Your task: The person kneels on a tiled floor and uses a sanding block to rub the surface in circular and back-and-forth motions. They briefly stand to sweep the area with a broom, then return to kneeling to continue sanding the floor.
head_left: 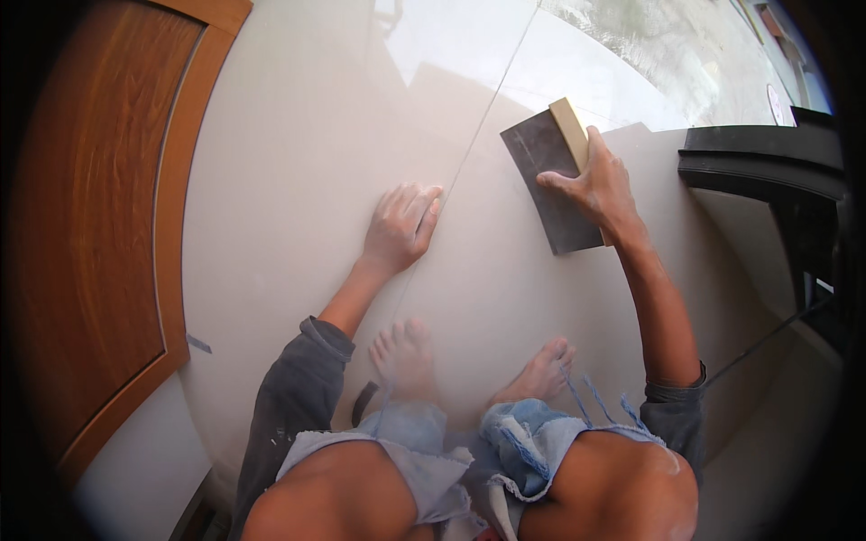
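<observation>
My right hand [603,185] grips a dark rectangular sheet with a tan block-like strip along its long edge, which looks like a sanding block with sandpaper [555,200]. The thumb lies across the dark face, and the other fingers are mostly hidden behind the tan edge. I hold it tilted over the pale tiled floor [298,171]; whether it touches the floor I cannot tell. To the left, my left hand [400,223] rests by a thin joint line in the floor, fingers slightly bent and whitened with dust at the tips. Nothing shows in it.
A brown wooden door panel [99,207] fills the left side. At the right stands a black frame-like object [758,153], with a dark cord [762,344] below it. Rough grey ground [672,45] lies at the far right. My bare feet [534,371] are on the floor close to me.
</observation>
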Demonstrator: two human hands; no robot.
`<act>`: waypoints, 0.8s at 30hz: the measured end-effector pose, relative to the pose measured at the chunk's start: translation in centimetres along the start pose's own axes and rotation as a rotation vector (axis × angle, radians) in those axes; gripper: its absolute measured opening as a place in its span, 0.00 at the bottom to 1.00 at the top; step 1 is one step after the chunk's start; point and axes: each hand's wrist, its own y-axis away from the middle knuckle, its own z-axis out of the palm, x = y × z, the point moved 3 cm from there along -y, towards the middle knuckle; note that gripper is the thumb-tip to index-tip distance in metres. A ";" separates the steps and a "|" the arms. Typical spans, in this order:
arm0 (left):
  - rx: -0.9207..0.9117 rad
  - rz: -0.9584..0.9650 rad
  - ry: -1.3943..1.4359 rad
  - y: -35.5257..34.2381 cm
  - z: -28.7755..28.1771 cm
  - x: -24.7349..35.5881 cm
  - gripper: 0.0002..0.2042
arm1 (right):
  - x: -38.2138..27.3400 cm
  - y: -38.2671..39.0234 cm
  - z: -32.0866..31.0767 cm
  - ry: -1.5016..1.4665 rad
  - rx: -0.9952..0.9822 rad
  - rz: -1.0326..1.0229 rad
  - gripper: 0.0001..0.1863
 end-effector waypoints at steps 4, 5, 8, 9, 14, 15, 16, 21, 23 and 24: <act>-0.004 -0.012 -0.001 -0.2 0.1 -0.4 0.09 | 0.6 -1.3 -1.4 -0.028 -0.059 0.092 0.44; -0.006 -0.012 -0.004 -0.1 0.1 -0.4 0.09 | 0.8 -1.4 -1.5 -0.091 -0.083 0.160 0.45; -0.006 -0.007 -0.002 -0.3 0.2 -0.6 0.09 | 0.6 -1.1 -0.9 -0.029 -0.070 0.050 0.42; -0.003 -0.009 -0.003 -0.3 0.2 -0.6 0.09 | 0.6 -1.3 -1.0 -0.047 -0.089 0.054 0.42; 0.011 -0.003 0.010 -0.8 0.5 -0.5 0.09 | 1.3 -0.4 0.0 -0.005 -0.002 -0.005 0.42; 0.009 -0.006 0.005 -0.7 0.5 -0.5 0.09 | 0.5 -1.1 -0.8 -0.065 -0.063 0.089 0.44; 0.004 -0.009 0.002 -0.7 0.4 -0.5 0.09 | 0.1 -1.4 -1.1 -0.123 -0.124 0.183 0.45; -0.018 -0.022 -0.014 -0.9 0.5 -0.5 0.09 | 0.6 -1.3 -1.0 -0.047 -0.132 0.081 0.48; -0.042 -0.050 -0.013 -0.9 0.4 -0.5 0.09 | 0.7 -1.2 -0.8 -0.040 -0.124 0.068 0.48; -0.052 -0.063 -0.016 -1.0 0.3 -0.4 0.09 | 0.8 -0.6 -0.2 -0.007 -0.077 0.012 0.46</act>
